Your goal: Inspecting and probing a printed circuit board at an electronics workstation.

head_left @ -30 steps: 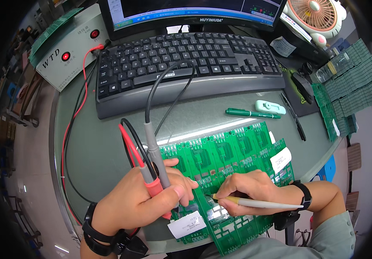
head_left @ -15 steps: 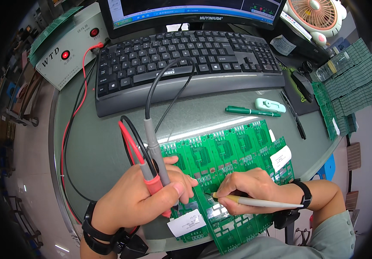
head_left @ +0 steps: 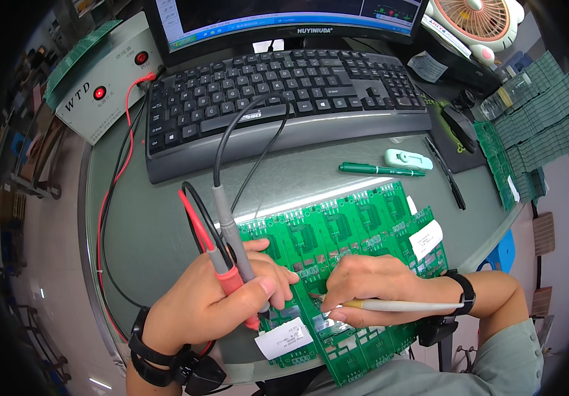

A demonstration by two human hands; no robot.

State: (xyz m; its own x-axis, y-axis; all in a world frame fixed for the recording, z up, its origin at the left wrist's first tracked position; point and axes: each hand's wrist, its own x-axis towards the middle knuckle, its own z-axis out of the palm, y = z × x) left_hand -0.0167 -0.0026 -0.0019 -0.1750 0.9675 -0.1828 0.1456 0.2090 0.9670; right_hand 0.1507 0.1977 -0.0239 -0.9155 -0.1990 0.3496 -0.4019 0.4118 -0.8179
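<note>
left hand [head_left: 221, 300] is clamping two stiff, light probes [head_left: 231, 254] by their grips; right hand [head_left: 370, 287] is pinching a thin pen [head_left: 400, 305] over fragile green boards [head_left: 350, 231]

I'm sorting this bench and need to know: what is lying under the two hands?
Green circuit boards lie stacked under the left hand and right hand, on the grey desk. White labels show on them. The spots that the probes touch are covered by fingers.
</note>
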